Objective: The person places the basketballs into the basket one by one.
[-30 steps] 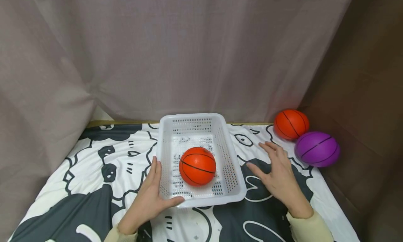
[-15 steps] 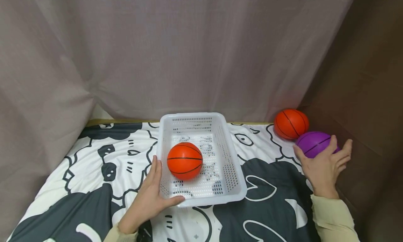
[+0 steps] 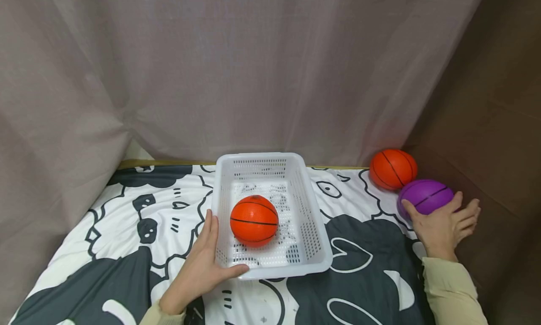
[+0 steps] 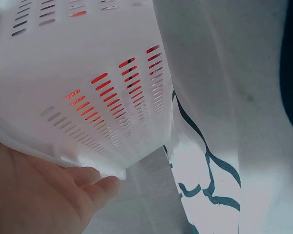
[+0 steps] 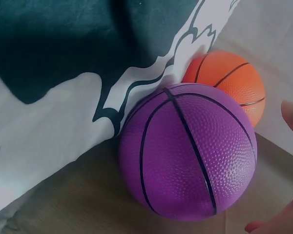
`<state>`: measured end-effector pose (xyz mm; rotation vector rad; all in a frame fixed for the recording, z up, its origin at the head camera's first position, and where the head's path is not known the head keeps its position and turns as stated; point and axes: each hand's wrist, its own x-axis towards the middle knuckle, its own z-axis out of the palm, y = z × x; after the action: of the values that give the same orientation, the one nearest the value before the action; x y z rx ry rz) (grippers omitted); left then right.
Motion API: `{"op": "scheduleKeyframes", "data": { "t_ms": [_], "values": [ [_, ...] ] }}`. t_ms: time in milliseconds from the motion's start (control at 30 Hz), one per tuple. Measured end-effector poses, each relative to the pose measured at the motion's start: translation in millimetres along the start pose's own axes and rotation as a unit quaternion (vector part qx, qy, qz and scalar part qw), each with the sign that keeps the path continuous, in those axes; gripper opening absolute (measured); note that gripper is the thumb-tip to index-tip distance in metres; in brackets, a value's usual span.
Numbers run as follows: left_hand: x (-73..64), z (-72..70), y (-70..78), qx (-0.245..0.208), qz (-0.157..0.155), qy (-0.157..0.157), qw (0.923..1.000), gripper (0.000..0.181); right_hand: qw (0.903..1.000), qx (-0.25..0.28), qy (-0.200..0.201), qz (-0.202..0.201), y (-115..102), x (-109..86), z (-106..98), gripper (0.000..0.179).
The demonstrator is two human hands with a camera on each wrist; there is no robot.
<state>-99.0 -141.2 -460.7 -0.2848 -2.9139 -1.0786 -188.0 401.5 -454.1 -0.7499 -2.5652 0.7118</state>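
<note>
In the head view, my left hand (image 3: 198, 264) lies against the near left corner of a white plastic basket (image 3: 317, 240), fingers straight along its outer side and thumb on the near rim. The left wrist view shows those fingers at the rim of the perforated basket (image 4: 88, 44). Inside it sits an orange toy basketball (image 3: 254, 220). At the right, my right hand (image 3: 444, 226) is spread in front of a purple toy basketball (image 3: 424, 193), partly covering it in the head view. From the right wrist, a gap shows between the visible fingers and the purple ball (image 5: 185, 156).
Another orange ball (image 3: 393, 169) sits behind the purple one, close to the back curtain (image 3: 262, 81). A brown curtain (image 3: 486, 142) hangs along the right side. The patterned black-and-white cloth (image 3: 169, 212) covers the table.
My right hand has moved right, from beside the basket to the purple ball. Within the basket the orange ball rolled left, then slightly back. The left hand has kept its place.
</note>
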Motion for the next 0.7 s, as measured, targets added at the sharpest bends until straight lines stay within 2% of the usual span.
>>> {"op": "scheduleKeyframes", "data": {
  "t_ms": [400, 700],
  "values": [
    [-0.5, 0.4, 0.4, -0.003, -0.003, -0.005, 1.0000, 0.132, 0.9986, 0.003, -0.034, 0.040, 11, 7.4, 3, 0.131],
    [-0.1, 0.0, 1.0, 0.001, -0.004, -0.004, 1.0000, 0.133, 0.9988, 0.006, -0.033, 0.035, 14, 12.9, 9, 0.132]
  ]
}}
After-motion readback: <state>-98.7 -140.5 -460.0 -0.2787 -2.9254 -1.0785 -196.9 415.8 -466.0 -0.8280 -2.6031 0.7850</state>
